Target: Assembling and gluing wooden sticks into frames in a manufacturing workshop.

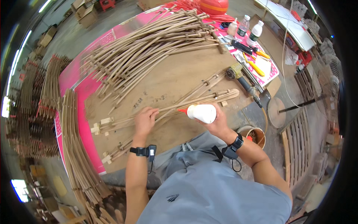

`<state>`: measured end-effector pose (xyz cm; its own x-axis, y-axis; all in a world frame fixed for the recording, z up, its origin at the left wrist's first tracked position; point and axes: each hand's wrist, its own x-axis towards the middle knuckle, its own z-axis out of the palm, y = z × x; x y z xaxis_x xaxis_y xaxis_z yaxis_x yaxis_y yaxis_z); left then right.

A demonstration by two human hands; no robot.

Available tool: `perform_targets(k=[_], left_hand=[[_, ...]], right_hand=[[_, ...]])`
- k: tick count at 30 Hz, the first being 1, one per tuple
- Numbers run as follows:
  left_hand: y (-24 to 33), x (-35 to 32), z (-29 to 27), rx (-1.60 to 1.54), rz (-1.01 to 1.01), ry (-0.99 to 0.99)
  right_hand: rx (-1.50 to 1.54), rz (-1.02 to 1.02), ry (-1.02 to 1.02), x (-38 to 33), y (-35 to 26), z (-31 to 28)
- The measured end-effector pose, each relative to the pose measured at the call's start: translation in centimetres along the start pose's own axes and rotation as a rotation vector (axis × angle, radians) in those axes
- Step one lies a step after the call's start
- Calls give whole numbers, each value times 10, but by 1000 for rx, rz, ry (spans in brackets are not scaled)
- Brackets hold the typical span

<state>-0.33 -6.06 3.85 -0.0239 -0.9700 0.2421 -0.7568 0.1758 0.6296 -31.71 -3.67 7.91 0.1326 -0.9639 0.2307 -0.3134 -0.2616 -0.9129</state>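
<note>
My right hand (218,121) grips a white glue bottle (202,113) lying sideways, its orange nozzle (182,110) touching a long curved wooden rib (175,107) on the brown board (164,82). My left hand (145,120) presses down on the same bundle of curved wooden pieces, fingers bent over it. Small wooden blocks (100,125) are fixed at the left ends of these ribs. Another curved piece (119,149) lies nearer to me.
A big pile of curved wooden ribs (149,44) covers the far board. More stacks (74,149) stand at the left. A power tool (242,80), plastic bottles (250,28), yellow-handled tools (255,67) and a small bucket (255,134) sit to the right.
</note>
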Motion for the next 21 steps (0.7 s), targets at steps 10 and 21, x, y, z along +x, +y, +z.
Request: perform_targets(k=[10, 21], left_hand=[[-1, 0, 0, 22, 21, -8], [-5, 0, 3, 31, 52, 7]], right_hand=[[15, -178, -1, 11, 14, 29], [-113, -223, -17, 17, 12, 31]])
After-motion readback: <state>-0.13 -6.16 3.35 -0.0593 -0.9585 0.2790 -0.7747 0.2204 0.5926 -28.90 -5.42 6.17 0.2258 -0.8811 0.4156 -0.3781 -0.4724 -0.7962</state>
